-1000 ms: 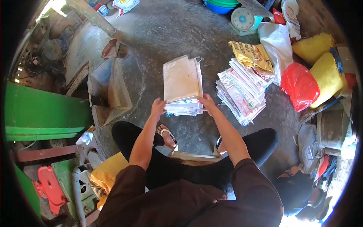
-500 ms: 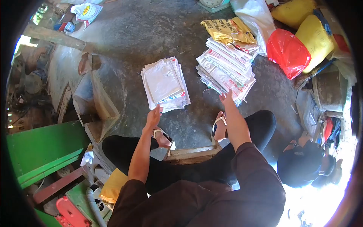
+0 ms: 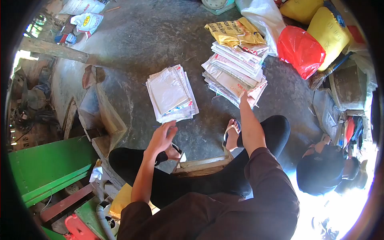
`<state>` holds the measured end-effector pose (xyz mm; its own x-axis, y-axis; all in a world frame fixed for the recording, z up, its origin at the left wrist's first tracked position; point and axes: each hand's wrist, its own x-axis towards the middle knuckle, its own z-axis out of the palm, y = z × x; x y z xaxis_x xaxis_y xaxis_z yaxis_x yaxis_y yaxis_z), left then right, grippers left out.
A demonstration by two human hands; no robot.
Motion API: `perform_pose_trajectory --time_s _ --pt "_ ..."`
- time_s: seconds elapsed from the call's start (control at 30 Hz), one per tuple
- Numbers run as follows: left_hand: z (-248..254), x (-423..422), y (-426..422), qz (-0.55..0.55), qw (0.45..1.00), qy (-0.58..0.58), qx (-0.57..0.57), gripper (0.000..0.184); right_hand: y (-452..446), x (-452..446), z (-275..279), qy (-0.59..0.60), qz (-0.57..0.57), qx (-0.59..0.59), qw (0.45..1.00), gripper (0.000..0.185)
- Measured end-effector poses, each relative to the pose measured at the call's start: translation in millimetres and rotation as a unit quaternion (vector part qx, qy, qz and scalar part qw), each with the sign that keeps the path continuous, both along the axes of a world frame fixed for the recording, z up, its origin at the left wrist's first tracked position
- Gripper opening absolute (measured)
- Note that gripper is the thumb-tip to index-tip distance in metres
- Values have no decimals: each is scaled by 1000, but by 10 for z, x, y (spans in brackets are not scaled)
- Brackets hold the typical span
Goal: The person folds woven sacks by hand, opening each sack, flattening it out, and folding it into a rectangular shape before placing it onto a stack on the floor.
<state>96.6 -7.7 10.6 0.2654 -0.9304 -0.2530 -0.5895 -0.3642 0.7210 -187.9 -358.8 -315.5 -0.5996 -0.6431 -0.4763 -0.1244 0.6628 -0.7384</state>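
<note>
Two piles of folded plastic sacks lie on the floor in front of my feet. The left pile (image 3: pixel 170 90) is low, with a plain white sack on top. The taller right pile (image 3: pixel 236 72) leans, its sacks white with red print. My left hand (image 3: pixel 163 135) is raised just on the near side of the left pile, apart from it, fingers loosely bent and nothing in them. My right hand (image 3: pixel 245 99) is at the near edge of the right pile, seemingly touching the sacks; its fingers are too small and foreshortened to show a grip.
A folded yellow sack (image 3: pixel 235 32) rests on the right pile. Beyond are a red bag (image 3: pixel 301 52), a full yellow sack (image 3: pixel 328 38) and a broom (image 3: pixel 320 79). A green panel (image 3: pixel 52 168) stands at left. At right a person (image 3: pixel 321 168) in dark clothing is near.
My left hand has drawn back toward me, away from the left pile. My right hand stays at the near edge of the right pile. The view has shifted slightly.
</note>
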Motion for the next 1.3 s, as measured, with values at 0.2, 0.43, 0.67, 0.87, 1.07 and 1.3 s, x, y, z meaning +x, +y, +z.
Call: perform_pose_trajectory --time_s 0.2,0.43,0.67,0.87,1.07,1.3 --pt "3 -136 245 -31 998 16 44 33 -350 488 150 74 199 -20 977 42" --pt "-433 -51 -100 35 987 158 18 42 321 1294 2720 -474 226 -14 851 28" --pt "-335 -61 -214 353 771 505 160 104 1342 965 4519 -903 100 157 387 28" --pt "-440 -7 -154 212 589 770 -120 64 1655 727 4464 -897 74 108 422 21" --pt "-57 169 -114 257 598 736 -186 37 1902 780 3986 -756 162 178 608 19" --pt "-115 249 -27 292 646 663 -241 31 2618 884 3457 -208 385 -248 864 84"
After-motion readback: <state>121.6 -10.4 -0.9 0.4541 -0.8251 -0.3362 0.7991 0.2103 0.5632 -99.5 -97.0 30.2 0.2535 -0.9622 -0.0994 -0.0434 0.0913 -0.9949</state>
